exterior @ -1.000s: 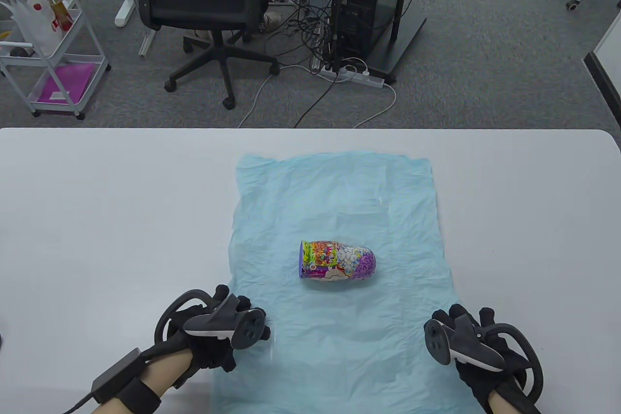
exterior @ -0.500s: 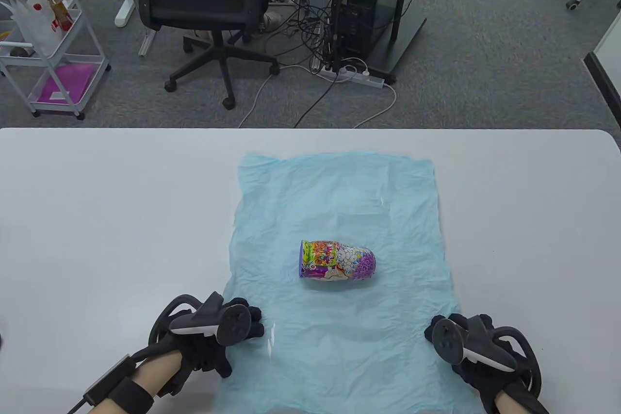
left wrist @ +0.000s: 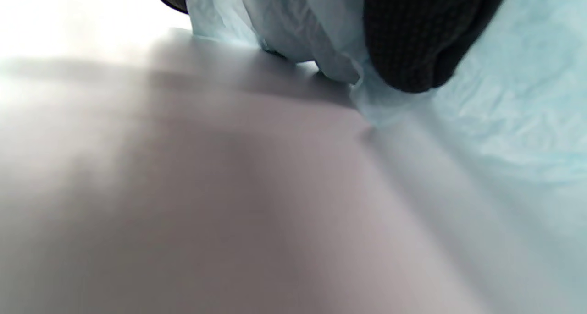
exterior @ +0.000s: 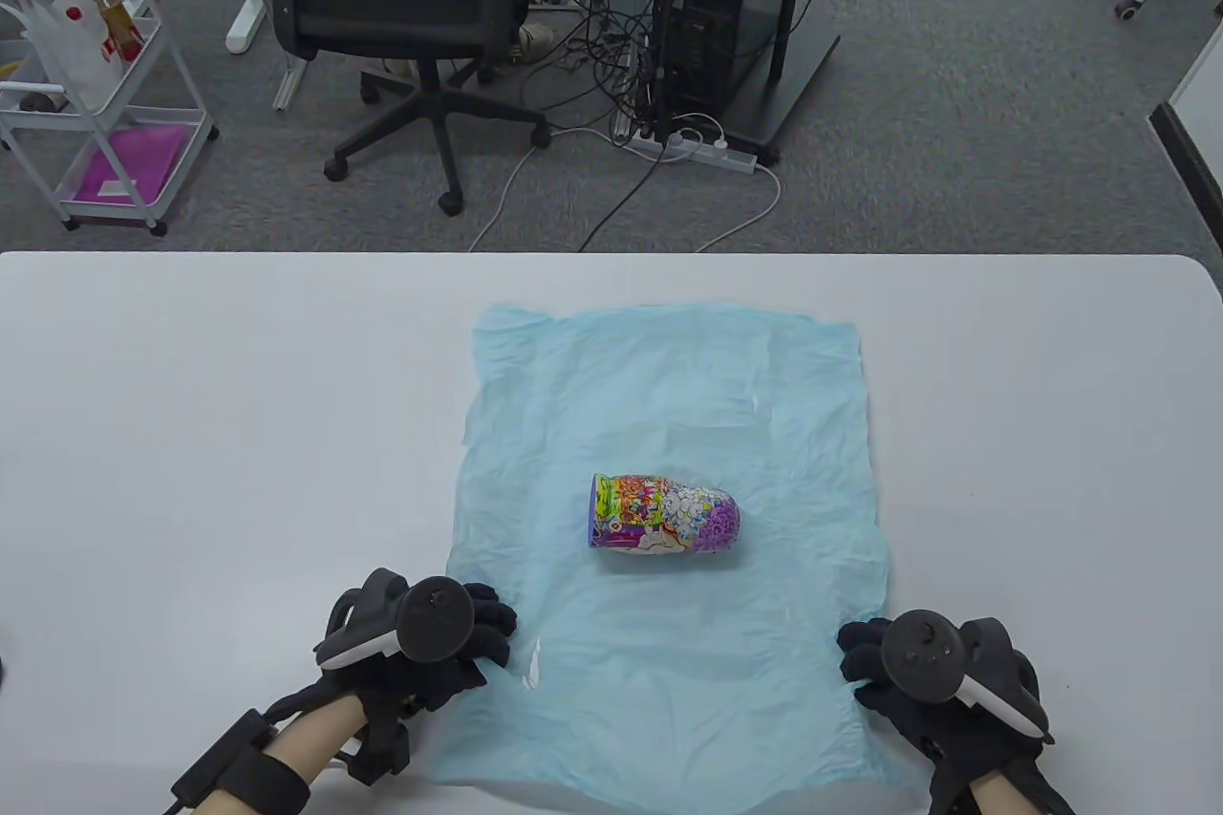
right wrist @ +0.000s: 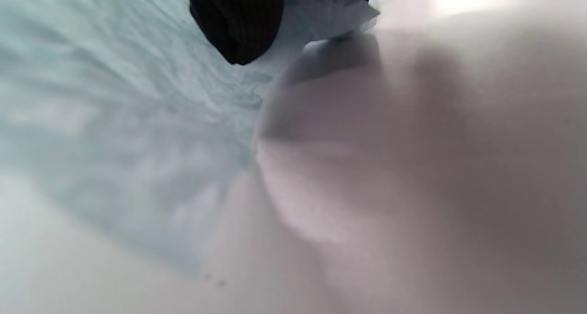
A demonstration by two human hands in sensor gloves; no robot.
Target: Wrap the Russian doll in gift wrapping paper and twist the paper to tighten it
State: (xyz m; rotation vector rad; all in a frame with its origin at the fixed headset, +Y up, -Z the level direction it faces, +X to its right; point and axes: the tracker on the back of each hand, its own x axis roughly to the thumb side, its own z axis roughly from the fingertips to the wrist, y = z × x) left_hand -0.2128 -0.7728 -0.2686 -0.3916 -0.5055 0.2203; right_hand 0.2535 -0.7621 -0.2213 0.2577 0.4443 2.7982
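Now, step: I am taking up the near edge of the wrapping paper point(exterior: 669, 662) to start the wrap.
Left hand: my left hand point(exterior: 420, 643) pinches the paper's near-left side, a fold caught between the fingers point(left wrist: 412, 39).
Right hand: my right hand point(exterior: 932, 672) grips the near-right side the same way.
Doll: the Russian doll point(exterior: 664, 514) lies on its side mid-sheet, beyond both hands, untouched.
Next move: I judge both edges must lift together and fold forward over the doll, evenly, without tearing.
Change: both hands have rolled inward, and the sheet's near corners have pulled in off the table point(exterior: 191, 423).
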